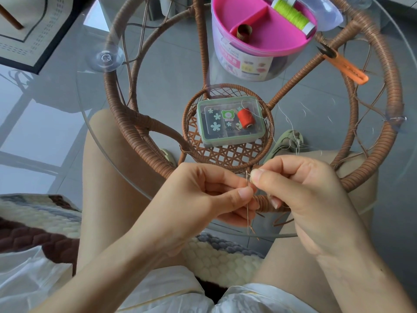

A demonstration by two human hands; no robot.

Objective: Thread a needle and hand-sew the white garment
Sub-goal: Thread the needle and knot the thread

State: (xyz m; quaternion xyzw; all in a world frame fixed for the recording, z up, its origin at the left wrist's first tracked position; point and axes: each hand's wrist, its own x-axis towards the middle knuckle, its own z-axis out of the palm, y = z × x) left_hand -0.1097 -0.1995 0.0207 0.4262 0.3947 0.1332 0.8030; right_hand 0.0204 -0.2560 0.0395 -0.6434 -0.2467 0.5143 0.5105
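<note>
My left hand (203,195) pinches a thin needle (247,188) between thumb and forefinger, the needle standing nearly upright with its eye at the top. My right hand (300,190) pinches a fine white thread (291,129) right at the needle's eye; the thread's loose end curls up over the glass. Both hands meet above the near edge of the glass table (94,123). White garment fabric (29,274) lies at the lower left and across my lap (259,297).
On the glass stand a round pink sewing kit tub (266,41) with a green thread spool (292,14) and thimble (242,30), and an orange thread snip (345,66). A clear sewing box (230,122) with a red spool (246,117) sits in the wicker basket (225,154) below.
</note>
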